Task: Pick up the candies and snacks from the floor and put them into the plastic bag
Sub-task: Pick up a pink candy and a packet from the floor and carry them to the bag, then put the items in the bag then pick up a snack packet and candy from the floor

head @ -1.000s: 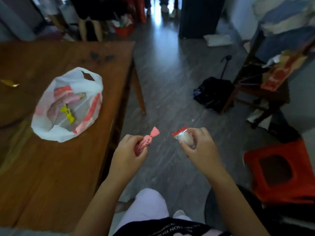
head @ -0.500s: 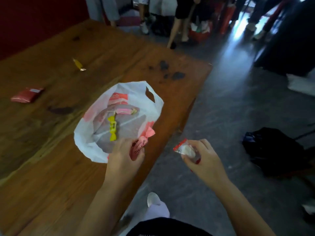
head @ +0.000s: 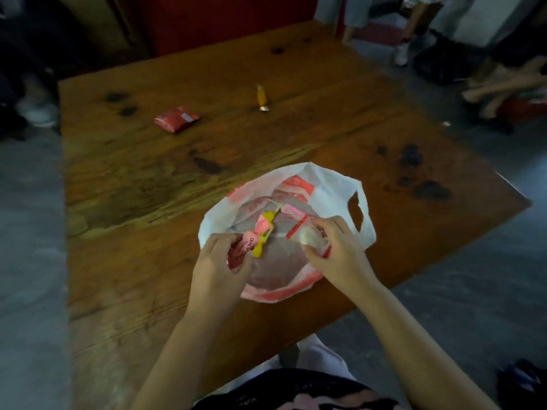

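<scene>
A white and red plastic bag (head: 331,184) lies open on the wooden table (head: 148,179). Over its mouth, my left hand (head: 219,261) grips a pink twist-wrapped candy (head: 244,251). My right hand (head: 337,250) pinches a clear packet with a red edge and a white snack inside (head: 306,235), also above the bag opening. A yellow candy (head: 262,239) and a pink wrapper (head: 291,211) lie inside the bag.
Farther back on the table lie a red snack packet (head: 176,118) and a yellow wrapped candy (head: 262,97). People's legs and shoes (head: 399,54) stand beyond the far table edge. Grey floor (head: 473,306) runs along the right side.
Both hands have moved forward from beside the table to over the bag's mouth, each still holding its piece. The view has swung left onto the table.
</scene>
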